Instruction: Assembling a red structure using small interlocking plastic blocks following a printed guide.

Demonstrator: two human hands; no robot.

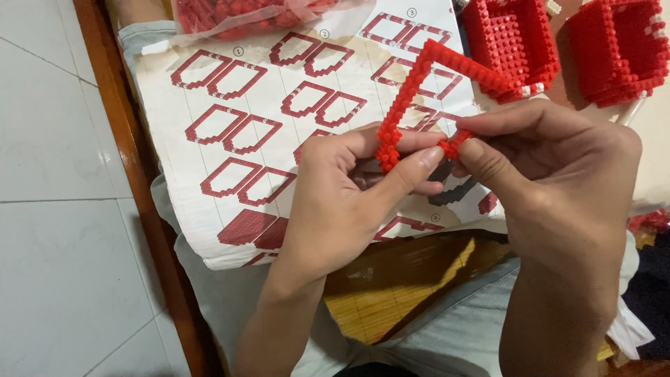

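Red brick frame point(419, 84), angular, pinched at its lower end by left hand point(342, 202), rising toward one o'clock over instruction sheet point(230, 139). Right hand point(558, 181) at three o'clock, fingertips pressed together on small red piece point(453, 143) touching frame.

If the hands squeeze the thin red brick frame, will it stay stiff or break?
The red brick frame is probably light and fairly stiff, being one brick thin. It likely snaps apart at its corners, since only the left hand and right hand support it.
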